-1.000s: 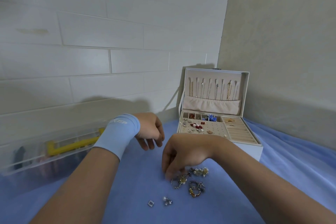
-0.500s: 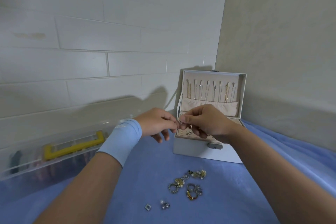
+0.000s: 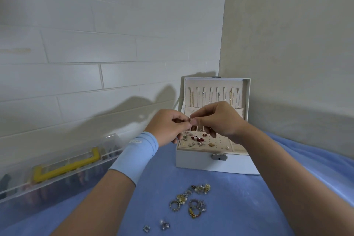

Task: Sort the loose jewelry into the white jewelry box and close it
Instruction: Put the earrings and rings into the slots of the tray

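Left hand [image 3: 170, 126] and right hand [image 3: 220, 119] are both pinching 1 tiny piece [image 3: 190, 119], hovering right above the white jewelry box [image 3: 216, 165].

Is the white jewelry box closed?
No, the white jewelry box is open, its lid standing upright with necklaces hanging inside.
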A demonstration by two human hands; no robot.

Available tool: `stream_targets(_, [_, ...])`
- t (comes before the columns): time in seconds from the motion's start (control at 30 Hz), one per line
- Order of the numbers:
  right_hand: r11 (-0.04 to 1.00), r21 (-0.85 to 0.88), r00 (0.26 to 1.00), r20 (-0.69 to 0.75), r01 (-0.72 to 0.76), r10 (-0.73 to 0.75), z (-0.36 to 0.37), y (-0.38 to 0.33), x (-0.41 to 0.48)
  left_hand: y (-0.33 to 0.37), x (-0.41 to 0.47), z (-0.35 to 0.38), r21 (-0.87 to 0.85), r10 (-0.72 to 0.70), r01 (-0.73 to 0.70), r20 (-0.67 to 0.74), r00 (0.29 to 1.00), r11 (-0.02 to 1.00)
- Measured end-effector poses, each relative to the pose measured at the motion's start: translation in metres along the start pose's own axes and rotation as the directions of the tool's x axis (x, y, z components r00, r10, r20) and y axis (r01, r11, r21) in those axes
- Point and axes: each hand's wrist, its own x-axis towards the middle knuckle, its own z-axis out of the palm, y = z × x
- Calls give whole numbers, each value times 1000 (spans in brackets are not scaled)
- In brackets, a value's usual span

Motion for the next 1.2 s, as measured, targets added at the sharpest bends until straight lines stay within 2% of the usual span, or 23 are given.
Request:
stream_targets(0.17, [998,-58,989,-146,18,-26,-2,6,7,6,16,0,79,6,-10,43,999,997])
stream_targets(0.3, [972,-235,976,-208,14,-65,-1,16,14,2,28,-2,100,-28,18,98,995,995])
stream_targets(0.43, [908,-419,980,-191,-24,-62,6,29,19,-12,31,-5,70,-47,46,7,999,996])
stream_targets(0.57, [832,-553,988,-151,-50,-41,17,31,28,-28,32,-7,149,-61,63,-21,998,987])
stream_targets(0.73, [702,-710,997,-82,-50,-13,29,28,43,-41,33,-6,146,-117,123,-52,992,982])
stream_targets(0.9, [615,-787,998,-65,-57,9,34,33,51,-49,35,-5,172,-137,138,-18,990,975])
stream_targets(1.2, [573,-818,998,-56,-57,19,37,30,51,-51,36,-6,191,-128,129,-17,992,973])
